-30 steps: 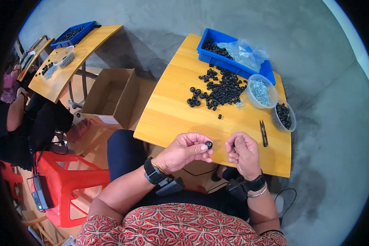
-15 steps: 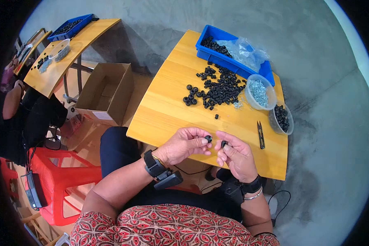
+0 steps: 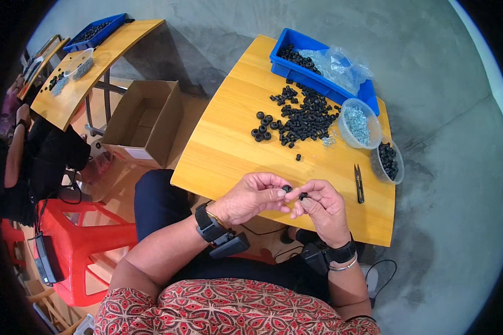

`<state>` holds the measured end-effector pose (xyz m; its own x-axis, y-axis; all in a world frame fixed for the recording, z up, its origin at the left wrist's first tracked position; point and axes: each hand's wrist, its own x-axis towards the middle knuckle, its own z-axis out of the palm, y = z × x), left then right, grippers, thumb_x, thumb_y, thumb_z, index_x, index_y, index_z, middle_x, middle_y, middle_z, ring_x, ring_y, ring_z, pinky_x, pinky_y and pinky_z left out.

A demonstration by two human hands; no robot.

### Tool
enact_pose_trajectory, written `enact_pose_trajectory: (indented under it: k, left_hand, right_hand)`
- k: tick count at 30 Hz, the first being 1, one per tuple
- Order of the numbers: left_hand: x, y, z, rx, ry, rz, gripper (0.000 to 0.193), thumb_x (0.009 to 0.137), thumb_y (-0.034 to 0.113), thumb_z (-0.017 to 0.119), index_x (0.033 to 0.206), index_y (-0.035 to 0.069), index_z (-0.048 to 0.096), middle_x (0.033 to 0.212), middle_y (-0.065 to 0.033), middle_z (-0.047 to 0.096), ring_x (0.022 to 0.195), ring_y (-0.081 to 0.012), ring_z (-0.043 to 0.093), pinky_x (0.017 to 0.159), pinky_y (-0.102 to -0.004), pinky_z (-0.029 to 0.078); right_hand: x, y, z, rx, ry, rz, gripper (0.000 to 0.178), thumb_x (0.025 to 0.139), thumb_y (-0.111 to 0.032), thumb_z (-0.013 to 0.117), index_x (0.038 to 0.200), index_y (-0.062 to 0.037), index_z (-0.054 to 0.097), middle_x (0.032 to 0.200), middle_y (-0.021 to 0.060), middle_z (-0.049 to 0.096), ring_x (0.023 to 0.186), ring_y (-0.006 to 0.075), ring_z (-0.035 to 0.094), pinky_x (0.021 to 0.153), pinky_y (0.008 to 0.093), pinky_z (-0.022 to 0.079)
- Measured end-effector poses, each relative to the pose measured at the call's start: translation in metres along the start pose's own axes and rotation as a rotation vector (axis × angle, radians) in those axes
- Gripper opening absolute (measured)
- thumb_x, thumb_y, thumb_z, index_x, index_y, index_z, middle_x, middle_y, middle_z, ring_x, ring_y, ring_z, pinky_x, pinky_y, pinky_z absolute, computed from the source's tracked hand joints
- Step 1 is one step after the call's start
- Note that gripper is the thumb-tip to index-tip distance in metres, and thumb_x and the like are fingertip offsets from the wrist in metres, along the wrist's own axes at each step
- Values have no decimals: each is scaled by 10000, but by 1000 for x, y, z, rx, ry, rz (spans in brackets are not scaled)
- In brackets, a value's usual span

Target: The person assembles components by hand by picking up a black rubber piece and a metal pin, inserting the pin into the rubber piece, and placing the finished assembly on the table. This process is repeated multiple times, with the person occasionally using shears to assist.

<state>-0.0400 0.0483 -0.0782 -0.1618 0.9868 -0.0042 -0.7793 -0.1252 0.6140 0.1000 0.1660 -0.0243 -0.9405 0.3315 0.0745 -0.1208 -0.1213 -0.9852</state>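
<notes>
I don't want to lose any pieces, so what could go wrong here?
Held near the edge of the wooden table, the small black parts in the left hand and right hand could slip and fall. The clear tub of black parts, at the table's right edge, might get knocked off.

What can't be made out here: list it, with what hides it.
Head view throughout:
Left grip: black piece largely covered by fingers.
Right grip: other black piece partly behind fingers.
Blue tray: contents under the clear bag hidden.
Silvery pieces in the round tub: too small to distinguish.
Co-worker at left: cut off by the fisheye rim.
</notes>
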Motion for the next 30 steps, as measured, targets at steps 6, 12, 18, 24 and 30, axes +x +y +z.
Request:
enact_pose_trajectory:
  k: [6, 12, 18, 24, 30]
  left_hand:
    - [0, 0, 0, -34, -13, 2, 182, 847, 42, 530, 1024, 2, 546, 918, -91, 603, 801, -161, 591, 784, -310, 496]
    - [1, 0, -1, -37, -8, 6, 168, 846, 43, 533, 1009, 10, 557, 904, -82, 603, 784, -149, 586, 780, -312, 498]
    - [1, 1, -2, -54, -7, -16, 165, 849, 52, 535, 1006, 11, 564, 890, -76, 606, 792, -150, 599, 761, -341, 515]
    - [1, 0, -2, -64, 5, -5, 162, 848, 46, 533, 1002, 10, 567, 890, -67, 607, 799, -143, 599, 754, -339, 520]
    - [1, 1, 0, -61, 14, -2, 163, 846, 41, 536, 1002, 5, 565, 912, -70, 607, 820, -148, 598, 759, -334, 517]
  right_hand:
    - [-1, 3, -7, 10, 6, 15, 173, 866, -34, 490, 1028, -3, 436, 926, 144, 580, 722, 136, 532, 695, 287, 487]
    - [-1, 0, -1, 27, 68, 11, 144, 869, -47, 495, 1005, -6, 471, 915, 119, 577, 746, 145, 540, 719, 292, 479]
    - [0, 7, -11, -144, 171, -43, 141, 864, -63, 514, 990, 0, 498, 860, 72, 555, 724, 119, 526, 688, 276, 466]
    - [2, 3, -7, 6, 260, 6, 115, 861, -44, 516, 967, 0, 520, 778, 32, 540, 678, 98, 538, 607, 212, 440]
    - [2, 4, -4, 3, 168, 0, 113, 852, -17, 514, 960, 11, 496, 791, 62, 560, 670, 111, 552, 639, 242, 487]
